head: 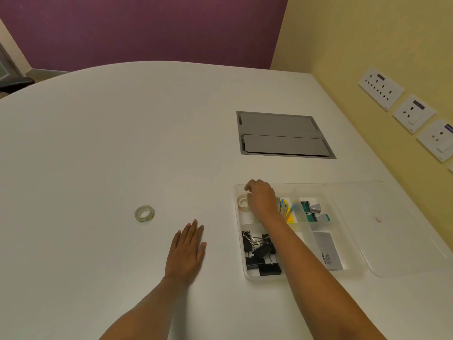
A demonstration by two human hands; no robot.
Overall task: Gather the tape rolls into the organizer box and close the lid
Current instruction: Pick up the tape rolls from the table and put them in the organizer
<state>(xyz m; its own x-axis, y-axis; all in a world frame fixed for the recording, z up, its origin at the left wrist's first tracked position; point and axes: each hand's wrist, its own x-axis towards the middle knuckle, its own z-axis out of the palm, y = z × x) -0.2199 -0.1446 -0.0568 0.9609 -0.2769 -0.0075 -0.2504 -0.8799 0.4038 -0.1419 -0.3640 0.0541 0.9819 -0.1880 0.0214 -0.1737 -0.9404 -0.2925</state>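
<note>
A clear tape roll lies flat on the white table, left of my hands. The translucent organizer box stands open at the right, its clear lid folded out flat to the right. A second, whitish tape roll sits in the box's far left compartment. My right hand hovers over that compartment, fingers curled right beside the roll; whether it still grips the roll is unclear. My left hand rests flat on the table, palm down, between the loose roll and the box.
The box also holds black binder clips, coloured sticky tabs, green and grey clips and a grey card. A grey cable hatch is set into the table behind. Wall sockets line the yellow wall at right.
</note>
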